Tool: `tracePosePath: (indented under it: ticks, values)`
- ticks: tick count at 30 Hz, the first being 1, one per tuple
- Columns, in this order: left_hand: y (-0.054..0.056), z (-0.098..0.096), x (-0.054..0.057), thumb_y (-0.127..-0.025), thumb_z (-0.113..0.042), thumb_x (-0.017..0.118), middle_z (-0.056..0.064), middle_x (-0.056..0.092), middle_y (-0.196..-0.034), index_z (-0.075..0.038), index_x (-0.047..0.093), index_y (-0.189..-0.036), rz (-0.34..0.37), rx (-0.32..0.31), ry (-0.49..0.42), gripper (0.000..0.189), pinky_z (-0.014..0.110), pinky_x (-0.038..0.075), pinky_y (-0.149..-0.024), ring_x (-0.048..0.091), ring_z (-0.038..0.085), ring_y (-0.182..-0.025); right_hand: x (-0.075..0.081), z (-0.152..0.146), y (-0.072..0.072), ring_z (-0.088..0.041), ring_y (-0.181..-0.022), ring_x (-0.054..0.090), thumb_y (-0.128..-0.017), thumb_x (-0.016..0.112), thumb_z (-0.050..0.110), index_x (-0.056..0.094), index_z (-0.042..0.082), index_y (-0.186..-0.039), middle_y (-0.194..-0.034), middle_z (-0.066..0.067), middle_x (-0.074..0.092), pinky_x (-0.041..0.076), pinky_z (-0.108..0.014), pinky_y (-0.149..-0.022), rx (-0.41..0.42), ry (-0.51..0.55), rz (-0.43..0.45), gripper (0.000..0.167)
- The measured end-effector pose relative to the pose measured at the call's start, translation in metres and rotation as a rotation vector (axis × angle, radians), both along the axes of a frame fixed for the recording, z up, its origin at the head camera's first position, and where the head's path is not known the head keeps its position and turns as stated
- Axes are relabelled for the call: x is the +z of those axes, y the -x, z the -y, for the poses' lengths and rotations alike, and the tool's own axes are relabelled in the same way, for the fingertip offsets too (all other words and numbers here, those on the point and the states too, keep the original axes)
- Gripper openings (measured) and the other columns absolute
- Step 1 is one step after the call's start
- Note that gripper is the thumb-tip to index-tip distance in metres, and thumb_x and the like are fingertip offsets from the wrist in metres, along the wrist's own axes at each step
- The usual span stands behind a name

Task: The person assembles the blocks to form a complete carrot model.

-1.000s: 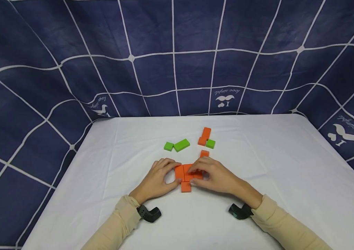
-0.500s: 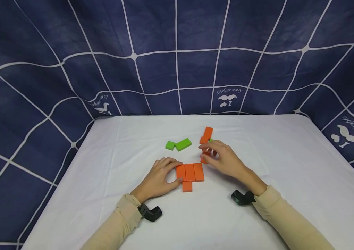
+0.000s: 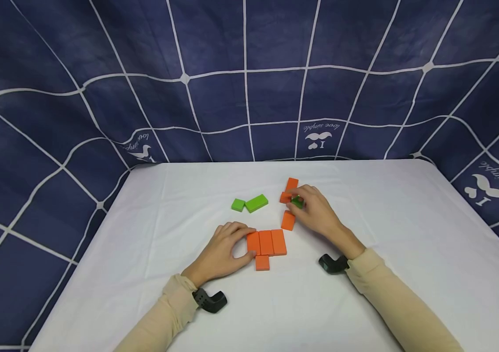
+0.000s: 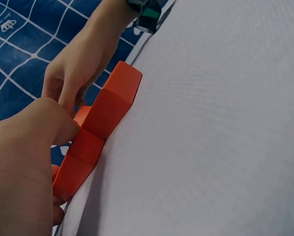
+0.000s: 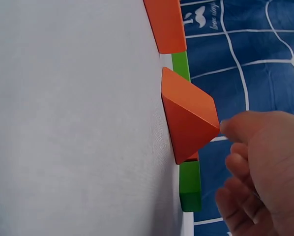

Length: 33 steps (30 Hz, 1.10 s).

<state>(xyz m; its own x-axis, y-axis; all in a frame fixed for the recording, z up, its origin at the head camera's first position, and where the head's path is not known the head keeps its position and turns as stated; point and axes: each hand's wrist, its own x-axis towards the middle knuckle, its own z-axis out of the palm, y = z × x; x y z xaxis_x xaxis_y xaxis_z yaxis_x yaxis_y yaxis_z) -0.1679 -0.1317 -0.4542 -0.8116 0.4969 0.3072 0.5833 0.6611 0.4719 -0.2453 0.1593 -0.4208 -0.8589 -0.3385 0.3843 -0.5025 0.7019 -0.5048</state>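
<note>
Three orange rectangular blocks (image 3: 265, 243) lie side by side on the white table, with a smaller orange block (image 3: 262, 263) against their near edge. My left hand (image 3: 220, 249) holds the leftmost block between thumb and fingers; the left wrist view shows the thumb against the orange pieces. My right hand (image 3: 317, 210) is over a small green block (image 3: 297, 201), which its fingers partly cover. In the right wrist view a gap shows between those fingers and the green block (image 5: 190, 187). An orange block (image 5: 191, 123) with a triangular-looking face sits nearer, below the right thumb.
Beyond the right fingers lie a long orange block (image 3: 292, 184) and a small orange one (image 3: 284, 197). A small green block (image 3: 238, 205) and a longer green one (image 3: 256, 203) lie behind the row. A blue gridded cloth (image 3: 276, 98) hangs behind the table (image 3: 179, 195).
My right hand has moved from the orange row, past the single orange block behind it, to the small green block. The left hand keeps its place.
</note>
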Motion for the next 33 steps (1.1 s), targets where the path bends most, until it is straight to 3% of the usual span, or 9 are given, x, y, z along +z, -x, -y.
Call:
tracePosePath:
  ticks: [15,33]
  values:
    - [0.005,0.003,0.008,-0.088,-0.036,0.078,-0.002,0.063,-0.124,-0.016,0.068,-0.133,-0.019,0.001,-0.003,0.05,0.04,0.042,-0.101,0.054,0.016,-0.115,-0.006,0.002,0.018,-0.032,-0.105,0.055,-0.094,0.073,0.018,0.072,0.003,-0.126,-0.117,-0.016,0.066,0.048,-0.042,-0.091,-0.041,-0.083,-0.013,0.035]
    - [0.001,0.0,0.001,-0.091,-0.04,0.075,-0.003,0.062,-0.126,-0.018,0.067,-0.135,0.028,0.008,0.015,0.05,0.038,0.042,-0.102,0.054,0.014,-0.116,-0.013,-0.001,0.011,-0.031,-0.112,0.057,-0.093,0.077,0.018,0.076,0.009,-0.12,-0.12,-0.01,0.075,0.047,-0.046,-0.101,-0.022,-0.093,0.003,0.029]
